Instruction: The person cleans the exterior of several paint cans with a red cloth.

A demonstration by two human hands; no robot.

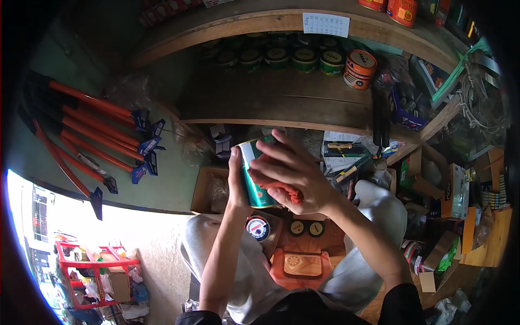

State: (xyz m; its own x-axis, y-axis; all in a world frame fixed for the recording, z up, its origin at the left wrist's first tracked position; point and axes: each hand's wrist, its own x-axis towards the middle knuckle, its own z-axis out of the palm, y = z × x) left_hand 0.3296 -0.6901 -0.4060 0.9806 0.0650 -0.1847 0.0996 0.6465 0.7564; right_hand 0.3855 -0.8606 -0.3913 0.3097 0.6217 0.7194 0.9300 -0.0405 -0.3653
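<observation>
A green can (261, 199) with a white patch near its top is held up in front of the shelves, slightly tilted. My left hand (236, 181) is closed on its left side, the thumb up along the edge. My right hand (304, 177) presses a crumpled red cloth (295, 194) against the can's right side, fingers stretched across its front. Part of the can is hidden behind these fingers. Below, between my knees, two small dark round tins (307, 228) stand beside a larger can with a red and white lid (258, 227).
Several green tins (304, 58) and an orange can (359, 69) line the wooden shelf (271, 111) ahead. Orange-handled tools (103, 132) hang at left. Open cardboard boxes (440, 260) crowd the right side. A red rack (97, 262) stands at lower left.
</observation>
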